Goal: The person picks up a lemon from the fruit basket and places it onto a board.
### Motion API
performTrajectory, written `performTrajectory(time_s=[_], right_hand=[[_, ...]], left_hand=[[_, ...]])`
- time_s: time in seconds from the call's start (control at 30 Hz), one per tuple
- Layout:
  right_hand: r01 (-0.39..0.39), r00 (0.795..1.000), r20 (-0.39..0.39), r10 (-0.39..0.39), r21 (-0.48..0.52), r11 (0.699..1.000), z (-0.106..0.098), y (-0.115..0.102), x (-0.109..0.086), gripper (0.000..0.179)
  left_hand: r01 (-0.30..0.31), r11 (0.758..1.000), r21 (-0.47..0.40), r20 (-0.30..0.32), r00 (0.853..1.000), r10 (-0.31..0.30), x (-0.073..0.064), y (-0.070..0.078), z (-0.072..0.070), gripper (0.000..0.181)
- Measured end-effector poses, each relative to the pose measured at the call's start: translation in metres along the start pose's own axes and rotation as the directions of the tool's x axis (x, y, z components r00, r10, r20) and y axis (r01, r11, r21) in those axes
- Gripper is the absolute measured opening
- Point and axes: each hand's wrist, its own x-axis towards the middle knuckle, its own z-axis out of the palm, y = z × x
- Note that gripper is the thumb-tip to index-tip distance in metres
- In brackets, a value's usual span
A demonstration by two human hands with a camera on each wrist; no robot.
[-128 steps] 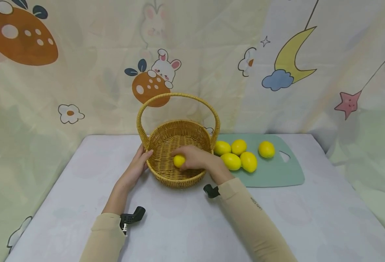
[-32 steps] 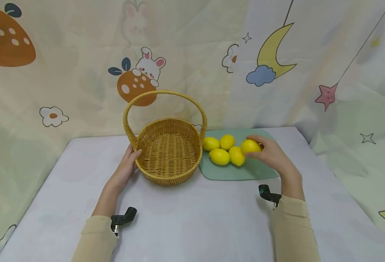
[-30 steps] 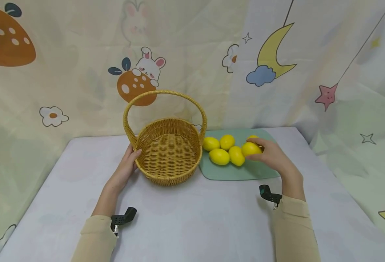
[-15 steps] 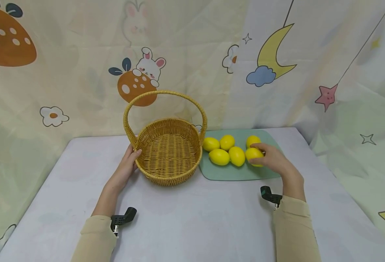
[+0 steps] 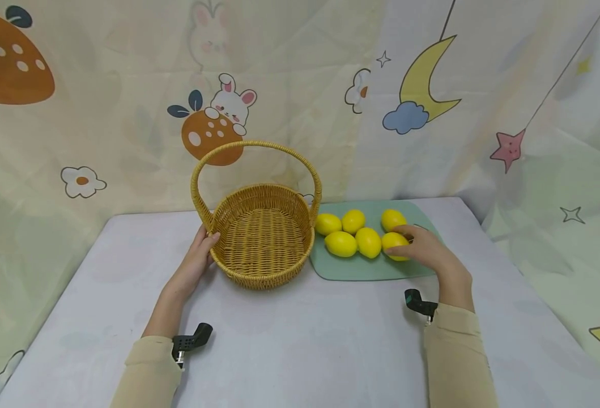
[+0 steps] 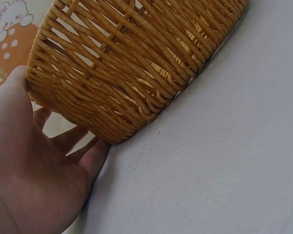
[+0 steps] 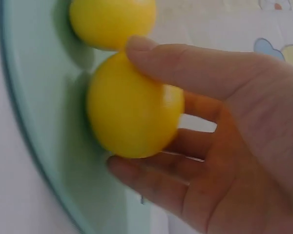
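Note:
A wicker basket (image 5: 261, 280) with a tall arched handle stands left of the board, its inside bare. My left hand (image 5: 196, 258) grips its left side, thumb over the rim and fingers against the outer wall, as the left wrist view shows (image 6: 49, 161). On the green cutting board (image 5: 350, 273), my right hand (image 5: 424, 246) holds a yellow lemon (image 5: 394, 246) between thumb and fingers. In the right wrist view this lemon (image 7: 132, 107) sits close over the board, with another lemon (image 7: 112, 22) beside it.
Several more lemons lie on the board: one lemon (image 5: 393, 219) behind the held one, and a cluster with a lemon (image 5: 341, 244) near the basket. A white cloth (image 5: 300, 345) covers the table. A printed curtain (image 5: 300, 85) hangs behind.
My right hand has gone from inside the basket to the board's right part, bringing a lemon. Over the last second it lowered that lemon toward the board's front. My left hand stays on the basket.

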Motion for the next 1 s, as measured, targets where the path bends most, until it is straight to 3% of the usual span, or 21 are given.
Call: performTrajectory(time_s=[0.13,0.7,0.83,1.0], right_hand=[[-0.024,0.999,0.033,0.024,0.000,1.000,-0.006,0.002,-0.005,0.077],[-0.014,0.999,0.047,0.014,-0.017,1.000,-0.006,0.000,0.001,0.077],[-0.046,0.999,0.017,0.046,-0.032,0.998,-0.009,-0.002,0.000,0.078],[-0.043,0.996,-0.081,0.042,-0.014,0.999,-0.013,-0.001,-0.001,0.077]], left_hand=[[0.000,1.000,0.005,0.000,1.000,0.000,0.001,0.000,0.000,0.064],[0.008,1.000,0.011,-0.013,1.000,-0.007,-0.001,-0.003,-0.004,0.066],[0.007,1.000,0.012,-0.016,1.000,-0.007,-0.001,-0.004,-0.004,0.066],[-0.002,1.000,-0.002,0.003,1.000,0.002,0.000,-0.003,-0.002,0.067]])
